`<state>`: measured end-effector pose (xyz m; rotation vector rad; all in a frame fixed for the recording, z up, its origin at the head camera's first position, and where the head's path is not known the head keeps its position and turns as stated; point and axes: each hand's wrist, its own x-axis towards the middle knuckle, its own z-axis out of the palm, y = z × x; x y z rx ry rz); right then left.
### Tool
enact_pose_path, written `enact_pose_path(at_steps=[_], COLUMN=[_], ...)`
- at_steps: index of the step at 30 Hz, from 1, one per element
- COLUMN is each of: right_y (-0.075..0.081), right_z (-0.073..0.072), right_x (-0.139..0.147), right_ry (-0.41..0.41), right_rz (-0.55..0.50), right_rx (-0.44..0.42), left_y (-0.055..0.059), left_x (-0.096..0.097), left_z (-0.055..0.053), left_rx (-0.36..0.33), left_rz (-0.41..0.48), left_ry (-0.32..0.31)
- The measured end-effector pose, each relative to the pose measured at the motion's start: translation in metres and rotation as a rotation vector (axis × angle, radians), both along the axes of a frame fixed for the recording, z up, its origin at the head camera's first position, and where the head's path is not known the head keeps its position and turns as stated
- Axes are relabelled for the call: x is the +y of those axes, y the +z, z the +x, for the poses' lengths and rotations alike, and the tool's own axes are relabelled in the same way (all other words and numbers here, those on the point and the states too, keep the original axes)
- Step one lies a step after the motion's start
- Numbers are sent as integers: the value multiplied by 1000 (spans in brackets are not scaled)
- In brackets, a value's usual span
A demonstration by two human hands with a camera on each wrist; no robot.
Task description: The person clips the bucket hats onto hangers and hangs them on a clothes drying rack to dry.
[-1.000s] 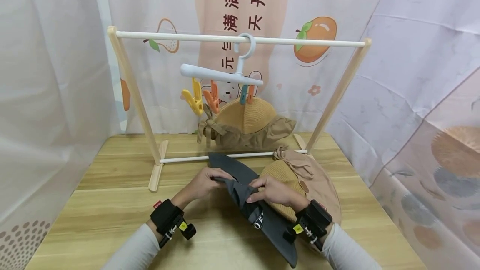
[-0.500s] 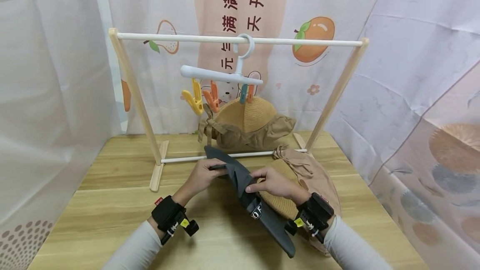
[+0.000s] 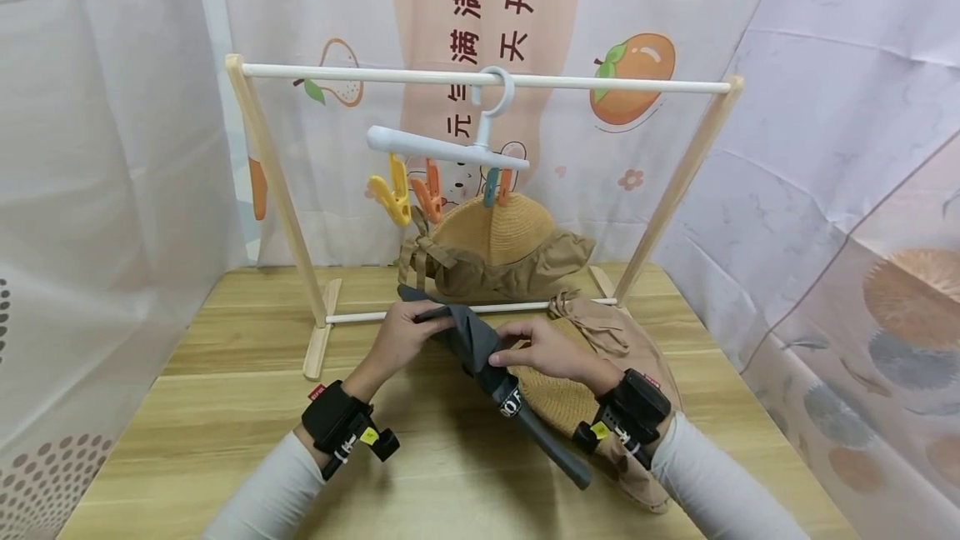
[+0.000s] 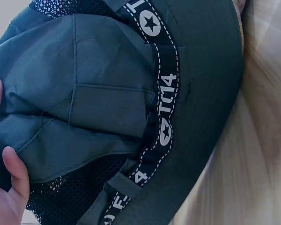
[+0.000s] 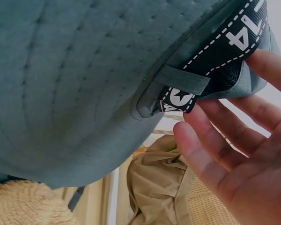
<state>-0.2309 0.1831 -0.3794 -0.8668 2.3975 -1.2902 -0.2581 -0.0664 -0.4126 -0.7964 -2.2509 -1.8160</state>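
Observation:
A dark grey bucket hat (image 3: 468, 340) is held tilted above the table in both hands, its brim nearly edge-on in the head view. Around its crown runs a black band (image 4: 166, 93) with white letters and stars. My left hand (image 3: 402, 340) pinches the crown cloth at the far left side. On the other side, my right hand (image 3: 546, 348) grips the crown near the band between thumb and fingers. Mesh panels (image 4: 84, 187) show in the left wrist view. Just beyond my right hand lies a straw hat (image 3: 558, 394) with a beige cloth brim (image 3: 637, 373).
A wooden rack (image 3: 281, 198) with a white top rod (image 3: 360, 73) stands behind. From it hangs a pale blue hanger (image 3: 431, 145) with yellow (image 3: 393, 194), orange (image 3: 427, 192) and teal (image 3: 491, 187) clips. Another straw hat (image 3: 498, 232) with a brown ruffle is behind the clips.
The grey hat has tilted, its brim now closer to edge-on and its near end higher in view. Both hands have risen slightly, keeping hold of the crown.

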Motion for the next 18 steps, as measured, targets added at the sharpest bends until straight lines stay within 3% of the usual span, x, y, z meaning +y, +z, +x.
enact_pose_path(at_steps=[6,14,18], right_y=[15,28,35], right_z=[-1,-3,-4], right_x=[1,6,7], right_ry=[-28,-44,-17], right_rz=[-18,56,94], right_rx=[-35,82,91], left_y=[6,13,21], left_x=[-2,-6,-6], left_z=[-3,-3,-1], left_rx=[8,-6,1], left_rz=[3,4,2], left_ry=[30,79,107])
